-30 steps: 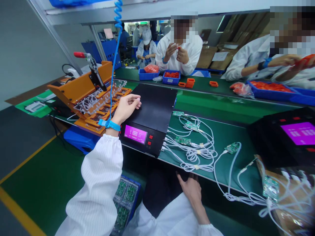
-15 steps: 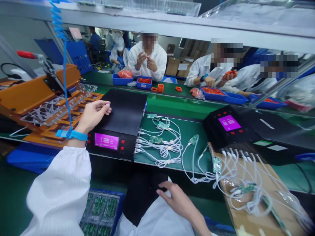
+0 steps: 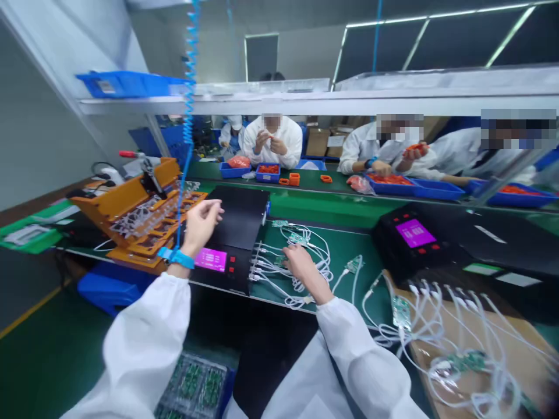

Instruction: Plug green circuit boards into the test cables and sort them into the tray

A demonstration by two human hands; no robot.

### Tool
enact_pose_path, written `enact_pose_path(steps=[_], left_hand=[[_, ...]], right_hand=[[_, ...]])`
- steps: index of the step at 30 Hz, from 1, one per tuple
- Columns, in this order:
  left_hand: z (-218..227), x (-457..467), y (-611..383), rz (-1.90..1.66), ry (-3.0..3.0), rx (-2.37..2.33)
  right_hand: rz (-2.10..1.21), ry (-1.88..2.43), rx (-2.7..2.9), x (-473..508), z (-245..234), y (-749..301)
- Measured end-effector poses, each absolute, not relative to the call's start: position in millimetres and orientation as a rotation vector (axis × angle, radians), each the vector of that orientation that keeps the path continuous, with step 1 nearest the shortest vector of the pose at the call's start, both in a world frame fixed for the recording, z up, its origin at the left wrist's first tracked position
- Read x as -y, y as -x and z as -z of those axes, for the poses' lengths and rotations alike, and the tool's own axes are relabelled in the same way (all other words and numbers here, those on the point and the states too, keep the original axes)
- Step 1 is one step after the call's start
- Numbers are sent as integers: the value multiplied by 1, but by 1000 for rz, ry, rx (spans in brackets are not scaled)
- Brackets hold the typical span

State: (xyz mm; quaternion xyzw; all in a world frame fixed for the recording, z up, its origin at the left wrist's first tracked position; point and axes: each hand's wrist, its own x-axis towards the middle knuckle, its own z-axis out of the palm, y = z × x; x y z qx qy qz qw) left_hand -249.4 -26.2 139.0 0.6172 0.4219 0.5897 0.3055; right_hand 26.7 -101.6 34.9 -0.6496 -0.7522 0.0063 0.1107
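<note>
My left hand (image 3: 201, 224) hovers just above the near left corner of a black tester box (image 3: 244, 215), fingers loosely apart and holding nothing. A blue wrist strap (image 3: 176, 256) with a coiled blue cord (image 3: 187, 87) sits on that wrist. My right hand (image 3: 302, 269) lies on a bundle of white cables (image 3: 314, 244) with small green circuit boards (image 3: 353, 265) on the green mat, right of the box. Its fingers stretch left over the cables. The box's magenta screen (image 3: 210, 259) faces me.
An orange clamp fixture (image 3: 131, 201) stands left of the box. To the right are a second tester (image 3: 414, 235) and a cardboard sheet (image 3: 463, 349) covered with cabled boards. A blue tray of boards (image 3: 192, 387) sits below. Across the green conveyor (image 3: 318, 203), co-workers handle orange parts from blue bins (image 3: 268, 171).
My right hand rose from my lap onto the cables on the mat. My left hand lifted off the top of the black box. The view tilted upward.
</note>
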Motion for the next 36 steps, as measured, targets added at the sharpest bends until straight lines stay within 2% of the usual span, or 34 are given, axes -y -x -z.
enact_pose_path(steps=[5, 9, 12, 19, 27, 32, 36], left_hand=[[-134, 95, 177, -1096, -1751, -908], [-104, 128, 121, -943, -1907, -1048], [-82, 140, 92, -792, -1912, -1103], [-55, 146, 73, -833, -1922, -915], [-54, 145, 80, -951, -1974, -994], [-55, 150, 75, -913, -1979, -1036], [-50, 154, 80, -832, -1961, -1027]], right_hand=[[5, 1755, 2216, 113, -34, -45], [74, 1504, 1909, 144, -44, -65], [129, 1504, 1730, 172, -46, -71], [185, 1638, 1790, 193, -33, -74], [423, 1623, 1774, 187, -29, -69], [327, 1744, 1619, 176, -22, -68], [156, 1953, 1186, 165, -38, -82]])
